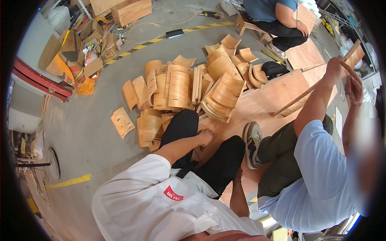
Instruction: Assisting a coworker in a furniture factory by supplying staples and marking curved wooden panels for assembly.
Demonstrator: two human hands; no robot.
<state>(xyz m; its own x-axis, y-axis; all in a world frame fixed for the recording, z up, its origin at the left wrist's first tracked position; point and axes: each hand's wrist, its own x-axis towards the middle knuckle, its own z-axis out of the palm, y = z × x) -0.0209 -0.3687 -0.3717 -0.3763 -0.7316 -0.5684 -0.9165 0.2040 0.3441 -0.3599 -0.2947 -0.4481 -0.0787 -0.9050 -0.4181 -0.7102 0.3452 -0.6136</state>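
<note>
A pale wooden sheet point(257, 105) lies on the grey floor point(92, 132), running out from between the wearer's dark-trousered knees. Just beyond the left knee a heap of curved wooden pieces point(178, 89) spreads across floor and sheet, some stacked, some tipped on edge; one curved piece point(122, 121) lies apart to the left. A black item point(275, 70) sits by the heap's right end. Farther off, black-and-yellow tape point(157, 40) crosses the floor, with cardboard boxes point(48, 52) at upper left and a person point(269, 12) on a low wooden bench point(250, 25) at upper right.

The wearer's right hand point(239, 175) is mostly hidden behind the right thigh; its grip cannot be told. The left hand point(206, 137) rests between the knees, at the wooden sheet, fingers bent inward; whether it holds anything is unclear. At right, a co-worker in light blue point(321, 160) grasps a long board point(299, 99) near its upper end.
</note>
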